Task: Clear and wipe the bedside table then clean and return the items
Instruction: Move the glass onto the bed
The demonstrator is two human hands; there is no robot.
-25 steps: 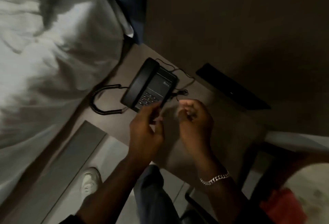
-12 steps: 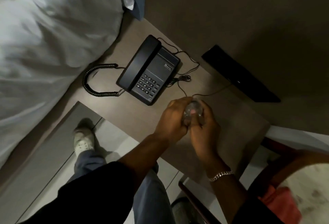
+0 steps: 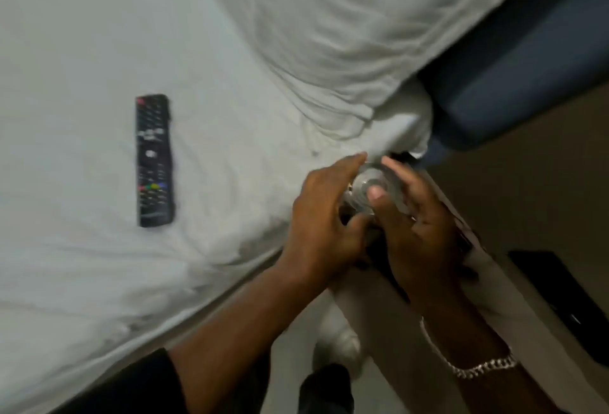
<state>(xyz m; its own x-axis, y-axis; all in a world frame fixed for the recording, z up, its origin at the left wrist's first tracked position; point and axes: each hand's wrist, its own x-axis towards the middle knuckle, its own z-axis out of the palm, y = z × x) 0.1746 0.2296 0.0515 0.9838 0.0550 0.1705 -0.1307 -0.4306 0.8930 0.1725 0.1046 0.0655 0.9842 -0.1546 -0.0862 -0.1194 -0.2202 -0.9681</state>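
Observation:
A clear drinking glass (image 3: 369, 188) is held between both hands above the edge of the bed. My left hand (image 3: 324, 226) wraps its left side and my right hand (image 3: 418, 226) grips its right side, thumb on the rim. A black remote control (image 3: 153, 160) lies on the white bed sheet (image 3: 82, 249) to the left. Only a strip of the brown bedside table (image 3: 514, 298) shows at the lower right, mostly hidden behind my right arm. The phone is hidden behind my hands.
A white pillow (image 3: 346, 25) lies at the top, beside a blue headboard (image 3: 527, 61). A flat black object (image 3: 566, 298) sits at the right edge. My white shoe (image 3: 339, 341) stands on the pale floor below.
Both hands have lifted the glass off the table and carried it left toward the bed. The view has swung left, so the bed and remote now fill the frame and the phone is out of sight.

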